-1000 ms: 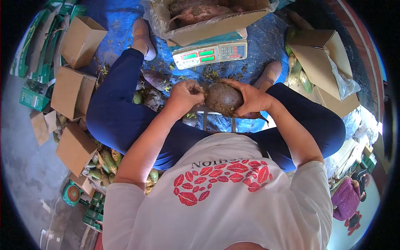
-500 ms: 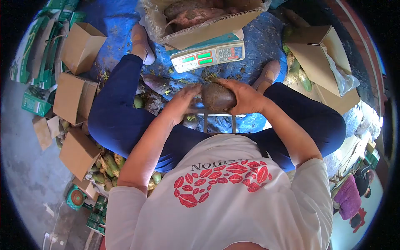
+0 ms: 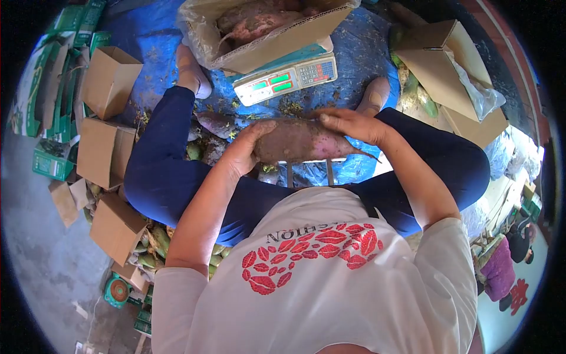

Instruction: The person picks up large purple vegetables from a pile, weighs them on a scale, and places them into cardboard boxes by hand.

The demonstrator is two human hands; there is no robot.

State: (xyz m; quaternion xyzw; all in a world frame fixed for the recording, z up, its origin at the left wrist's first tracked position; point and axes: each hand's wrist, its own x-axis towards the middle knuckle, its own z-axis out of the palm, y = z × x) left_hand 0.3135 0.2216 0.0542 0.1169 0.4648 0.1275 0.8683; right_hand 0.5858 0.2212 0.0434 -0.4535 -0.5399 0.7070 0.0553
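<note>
A long, soil-covered purplish-pink radish (image 3: pixel 298 141) lies crosswise between my two hands, its thin tail root pointing right. My left hand (image 3: pixel 243 146) is closed around its thick left end. My right hand (image 3: pixel 354 125) grips the upper right side, thumb and fingers pressed on it. Just beyond is a digital scale (image 3: pixel 286 81) with lit green displays. An open cardboard box (image 3: pixel 289 41), lined with clear plastic, rests on the scale and holds several large pinkish radishes (image 3: pixel 262 26).
A blue tarp (image 3: pixel 348 50) with leaf scraps lies under the scale. Cardboard boxes (image 3: pixel 106 153) and green cartons (image 3: pixel 53 159) stand at left, near green radishes (image 3: pixel 156 242). Another open box (image 3: pixel 433 68) is at right. Other people (image 3: pixel 498 268) appear at far right.
The radish has turned from end-on to lengthwise across my front. My right hand has shifted from its right side onto its top. The view has moved slightly.
</note>
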